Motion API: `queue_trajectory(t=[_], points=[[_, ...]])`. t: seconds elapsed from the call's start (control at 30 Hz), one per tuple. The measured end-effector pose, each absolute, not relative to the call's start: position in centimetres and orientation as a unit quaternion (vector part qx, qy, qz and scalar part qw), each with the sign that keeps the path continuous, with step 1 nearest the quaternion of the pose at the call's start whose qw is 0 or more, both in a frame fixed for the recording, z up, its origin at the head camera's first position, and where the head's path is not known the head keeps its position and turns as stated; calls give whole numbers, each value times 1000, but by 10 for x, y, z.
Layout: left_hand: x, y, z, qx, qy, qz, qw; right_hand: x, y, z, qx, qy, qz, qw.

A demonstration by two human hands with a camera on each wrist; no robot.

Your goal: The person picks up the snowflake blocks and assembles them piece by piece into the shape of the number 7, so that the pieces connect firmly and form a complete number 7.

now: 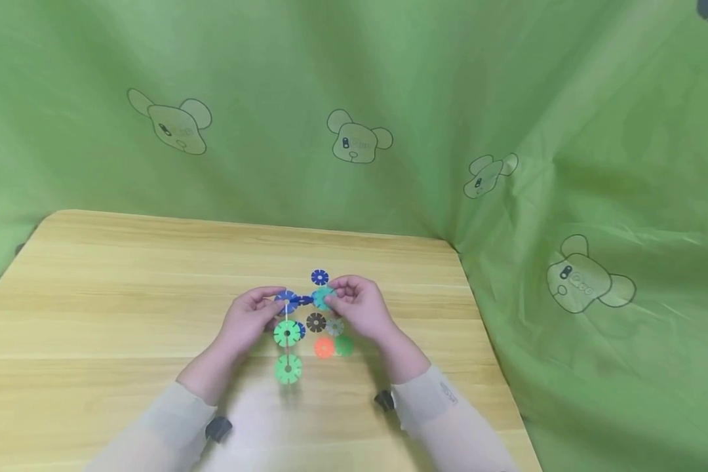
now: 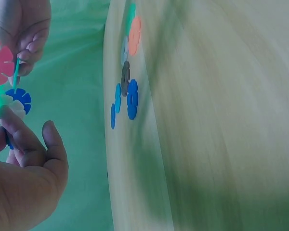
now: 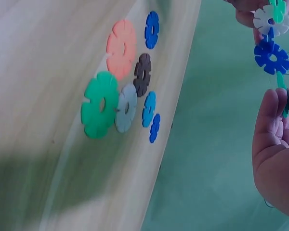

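A chain of slotted plastic snowflake discs hangs between the two hands above the table. My left hand (image 1: 244, 321) pinches the chain at a blue disc (image 1: 291, 296). Below it hang a green disc (image 1: 280, 328) and a lower green disc (image 1: 288, 359). A dark blue disc (image 1: 304, 301), seen nearly edge-on, sits between the hands. My right hand (image 1: 362, 309) pinches a teal disc (image 1: 320, 298) between thumb and fingers; in the right wrist view this disc (image 3: 280, 80) meets the blue disc's (image 3: 265, 53) edge. The left wrist view also shows a pinkish red disc (image 2: 1, 62) in the chain.
Several loose discs lie on the wooden table (image 1: 124, 295) under the hands: orange (image 1: 321, 347), green (image 1: 345, 345), grey (image 3: 125, 120), dark brown (image 3: 138, 79), light blue (image 3: 147, 118) and blue ones. A green curtain (image 1: 271, 164) hangs behind the table and along its right side.
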State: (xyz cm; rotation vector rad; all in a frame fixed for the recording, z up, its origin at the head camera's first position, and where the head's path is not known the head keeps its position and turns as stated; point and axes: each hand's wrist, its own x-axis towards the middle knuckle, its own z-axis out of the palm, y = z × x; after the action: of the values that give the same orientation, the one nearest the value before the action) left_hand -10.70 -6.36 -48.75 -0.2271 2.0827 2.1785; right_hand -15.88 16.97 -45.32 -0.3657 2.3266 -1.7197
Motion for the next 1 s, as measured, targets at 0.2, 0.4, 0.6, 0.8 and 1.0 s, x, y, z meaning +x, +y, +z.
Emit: queue_trajectory(t=[0.2,0.4,0.6,0.8,1.0], points=[[-107,-62,-487,-70,688,720,58,-158,168,-458,-118,785,-594,131],[-107,-60,-488,-62,694,716,51,-157,168,-461,-104,781,-600,139],[-106,-57,-490,-59,698,713,37,-154,165,-462,-70,770,-617,145],[-105,-53,-489,-53,692,719,23,-151,162,-462,-61,756,-638,132],[-102,-49,-489,-52,696,716,8,-150,160,-462,-57,732,-668,119]])
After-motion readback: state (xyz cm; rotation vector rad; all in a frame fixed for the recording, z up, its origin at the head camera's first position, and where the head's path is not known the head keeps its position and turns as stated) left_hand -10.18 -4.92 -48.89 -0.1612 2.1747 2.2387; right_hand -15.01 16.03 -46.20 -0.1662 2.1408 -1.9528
